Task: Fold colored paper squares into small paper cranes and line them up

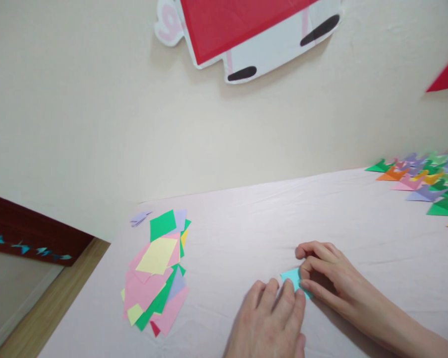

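A small piece of light blue folded paper [291,276] lies on the cloth-covered table, largely covered by my fingers. My left hand [271,315] rests palm down, its fingers slightly bent and apart, with fingertips pressing on the paper's near left part. On the other side, my right hand [334,278] has its thumb and index finger pinched at the paper's right edge, while its other fingers curl above. How the paper is folded under my fingers is hidden.
A loose pile of coloured paper sheets [157,278] lies to the left, near some lilac paper pieces [140,219]. Rows of folded paper figures [425,181] stand at the back right. The pale tablecloth [224,233] meets a wall [97,99] carrying a red-and-white decoration [246,30].
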